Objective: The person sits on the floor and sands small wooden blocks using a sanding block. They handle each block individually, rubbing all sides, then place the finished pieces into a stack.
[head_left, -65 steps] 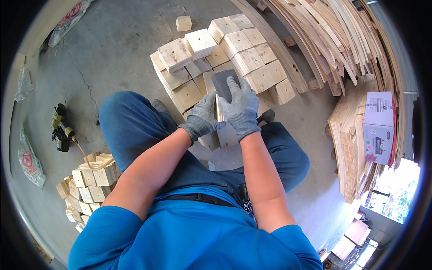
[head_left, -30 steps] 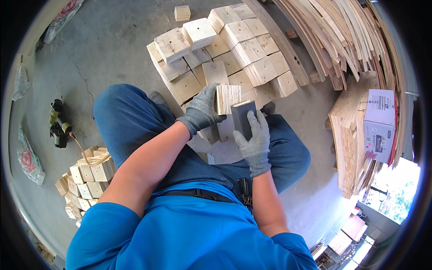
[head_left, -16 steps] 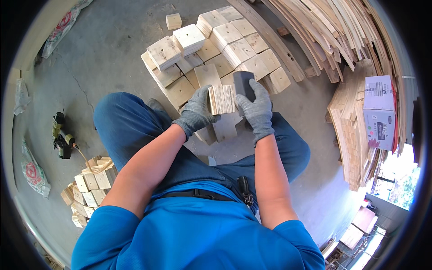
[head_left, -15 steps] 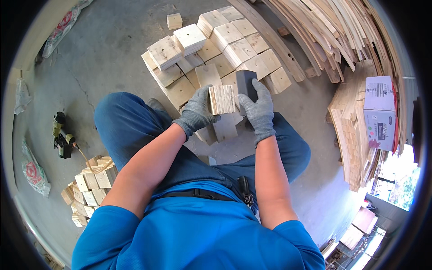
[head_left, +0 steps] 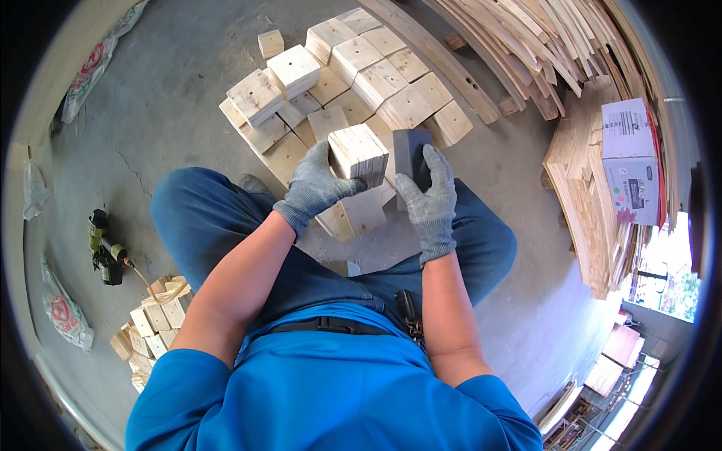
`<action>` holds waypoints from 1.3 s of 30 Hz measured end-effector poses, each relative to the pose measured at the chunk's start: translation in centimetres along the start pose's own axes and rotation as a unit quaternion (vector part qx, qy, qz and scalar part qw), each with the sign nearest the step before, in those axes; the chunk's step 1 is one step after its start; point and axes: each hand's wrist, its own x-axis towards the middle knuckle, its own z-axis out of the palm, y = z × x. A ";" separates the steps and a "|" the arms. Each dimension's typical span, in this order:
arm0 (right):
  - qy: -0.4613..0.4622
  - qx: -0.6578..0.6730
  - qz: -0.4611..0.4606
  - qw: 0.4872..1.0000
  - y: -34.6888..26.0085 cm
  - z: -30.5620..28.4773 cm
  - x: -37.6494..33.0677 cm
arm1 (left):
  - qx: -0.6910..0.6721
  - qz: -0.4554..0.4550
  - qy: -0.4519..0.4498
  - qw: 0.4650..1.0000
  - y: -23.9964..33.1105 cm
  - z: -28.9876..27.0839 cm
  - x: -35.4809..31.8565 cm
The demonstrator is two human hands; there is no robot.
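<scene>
Gripped in my gloved left hand (head_left: 317,184) is a pale wooden block (head_left: 359,152), tilted so its layered side and top face both show. My gloved right hand (head_left: 430,193) is closed around a dark grey rectangular block, like a sanding block (head_left: 411,154), held upright just right of the wooden one. A narrow gap separates the two. Beyond my hands, between my bent knees and further out, lies a low stack of wooden blocks (head_left: 353,64), several with a small hole on top. Parts of the nearest blocks are hidden behind my hands.
A single block (head_left: 271,43) lies past the stack. To my left are a nail-gun-like tool (head_left: 105,248) with a hose and another block pile (head_left: 154,323). Long planks (head_left: 519,52) lie at far right, near stacked timber (head_left: 583,173) and a white-purple carton (head_left: 630,161).
The wooden block in my left hand has tipped, so its top face now shows beside its layered side. Both hands keep hold of their things, and the view has shifted slightly.
</scene>
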 end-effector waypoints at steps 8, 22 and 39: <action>-0.037 -0.110 -0.077 0.990 -3.2 1.4 -0.1 | 0.067 -0.059 0.001 0.996 -1.2 -0.8 -0.6; -0.021 -0.100 -0.045 0.994 -1.3 -1.8 -3.0 | -0.052 -0.120 -0.034 0.991 -1.4 -1.4 0.1; -0.061 -0.059 0.032 0.996 -0.5 1.6 -1.4 | 0.059 -0.160 -0.068 0.983 -1.5 -0.1 -0.3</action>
